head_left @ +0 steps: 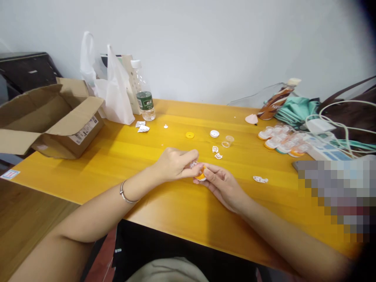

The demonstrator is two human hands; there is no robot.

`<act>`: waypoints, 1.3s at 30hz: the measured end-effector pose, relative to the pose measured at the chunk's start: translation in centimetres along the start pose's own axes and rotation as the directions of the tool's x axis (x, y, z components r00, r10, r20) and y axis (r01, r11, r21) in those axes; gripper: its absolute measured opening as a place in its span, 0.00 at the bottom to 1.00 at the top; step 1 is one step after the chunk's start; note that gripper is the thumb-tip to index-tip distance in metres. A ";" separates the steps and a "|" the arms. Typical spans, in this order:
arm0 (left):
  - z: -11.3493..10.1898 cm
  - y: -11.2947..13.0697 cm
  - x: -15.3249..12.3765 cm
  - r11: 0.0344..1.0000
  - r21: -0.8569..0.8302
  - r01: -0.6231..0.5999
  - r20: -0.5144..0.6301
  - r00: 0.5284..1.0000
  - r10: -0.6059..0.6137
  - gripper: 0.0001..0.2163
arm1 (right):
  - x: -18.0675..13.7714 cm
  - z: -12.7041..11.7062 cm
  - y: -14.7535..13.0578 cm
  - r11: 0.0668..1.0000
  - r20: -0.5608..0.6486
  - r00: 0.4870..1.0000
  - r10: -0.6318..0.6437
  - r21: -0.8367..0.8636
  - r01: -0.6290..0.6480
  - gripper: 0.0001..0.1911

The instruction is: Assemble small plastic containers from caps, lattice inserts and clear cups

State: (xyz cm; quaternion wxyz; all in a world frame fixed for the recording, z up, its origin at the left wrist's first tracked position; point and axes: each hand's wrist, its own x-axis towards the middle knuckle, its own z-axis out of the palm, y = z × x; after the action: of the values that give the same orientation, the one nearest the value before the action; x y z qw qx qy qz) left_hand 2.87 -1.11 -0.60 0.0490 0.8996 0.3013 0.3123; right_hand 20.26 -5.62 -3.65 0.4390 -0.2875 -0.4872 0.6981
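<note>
Over the middle of the table, my left hand and my right hand meet around a small orange-and-white case with a clear part. The fingers of both hands are closed on it and cover much of it. Just beyond lie a yellow disc, a white round cap, a clear plastic cup and two white spoked pieces. To the right of my right hand rests a flat white perforated piece.
An open cardboard box, a white plastic bag and a water bottle stand at left. At right are several clear-topped cases, a brown drink bottle, a power strip and cables. Foil packets lie near the water bottle.
</note>
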 end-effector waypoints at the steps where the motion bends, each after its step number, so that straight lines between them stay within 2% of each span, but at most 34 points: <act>1: 0.2 0.1 0.0 0.998 0.070 0.001 -0.032 0.999 0.002 0.16 | 0.0 0.0 0.0 1.000 -0.016 1.000 -0.018 -0.007 0.018 0.12; 3: 0.5 0.4 0.1 0.983 0.162 0.088 -0.064 0.995 -0.078 0.17 | -0.1 0.1 0.3 0.998 -0.071 0.996 -0.056 -0.039 0.053 0.12; 5: 0.8 0.8 0.2 0.957 0.187 0.223 -0.051 0.975 -0.217 0.18 | 0.0 0.2 0.6 0.993 -0.136 0.987 -0.089 -0.089 0.077 0.13; 7: 0.7 1.0 0.4 0.928 0.168 0.333 0.013 0.941 -0.340 0.22 | 0.1 0.2 0.9 0.990 -0.172 0.981 -0.091 -0.120 0.071 0.14; 9: 0.1 0.9 0.5 0.922 0.094 0.376 0.117 0.915 -0.385 0.25 | 0.2 0.2 0.9 0.994 -0.177 0.982 -0.061 -0.105 0.043 0.13; 11: -0.9 0.4 0.6 0.923 -0.073 0.378 0.202 0.912 -0.357 0.22 | 0.3 0.0 0.8 0.998 -0.173 0.984 -0.037 -0.061 0.027 0.12; 13: -1.9 -0.2 0.7 0.893 -0.302 0.333 0.249 0.932 -0.263 0.16 | 0.3 -0.2 0.5 0.999 -0.173 0.984 -0.037 -0.030 0.032 0.11; 15: -2.7 -0.8 0.7 0.837 -0.482 0.261 0.286 0.949 -0.131 0.18 | 0.4 -0.3 0.2 0.999 -0.166 0.985 -0.045 -0.033 0.040 0.10; 17: -2.9 -1.1 0.7 0.801 -0.558 0.216 0.309 0.950 -0.041 0.18 | 0.4 -0.3 0.1 0.998 -0.157 0.986 -0.055 -0.052 0.047 0.10; 19: -2.7 -1.1 0.6 0.801 -0.562 0.208 0.295 0.954 -0.041 0.15 | 0.3 -0.4 0.2 0.997 -0.162 0.985 -0.064 -0.062 0.055 0.12; 23: -2.2 -0.6 0.5 0.840 -0.499 0.213 0.220 0.969 -0.116 0.12 | 0.1 -0.5 0.5 0.990 -0.233 0.966 -0.111 -0.106 0.088 0.14; 28: -2.0 0.4 0.3 0.876 -0.416 0.243 0.173 0.967 -0.186 0.11 | -0.1 -0.2 0.4 0.952 -0.274 0.939 -0.208 -0.277 0.130 0.15; 31: -1.6 0.9 0.2 0.864 -0.395 0.312 0.168 0.949 -0.266 0.13 | -0.4 0.1 0.4 0.918 -0.270 0.925 -0.267 -0.364 0.159 0.16; 35: -1.0 1.3 0.1 0.831 -0.352 0.432 0.167 0.902 -0.398 0.18 | -0.6 0.4 0.9 0.859 -0.260 0.891 -0.371 -0.461 0.223 0.18; 37: -1.0 1.3 0.1 0.829 -0.329 0.453 0.164 0.892 -0.422 0.20 | -0.6 0.5 1.1 0.857 -0.259 0.890 -0.375 -0.463 0.227 0.18; 39: -1.1 1.1 0.2 0.840 -0.289 0.459 0.177 0.888 -0.425 0.21 | -0.5 0.4 1.2 0.889 -0.265 0.911 -0.316 -0.418 0.187 0.18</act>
State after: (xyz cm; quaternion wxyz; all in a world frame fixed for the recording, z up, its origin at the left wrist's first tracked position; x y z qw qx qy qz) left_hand 2.87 -1.97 0.65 0.2823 0.8005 0.4424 0.2894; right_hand 19.75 -6.40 -4.59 0.5362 -0.4124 -0.5685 0.4683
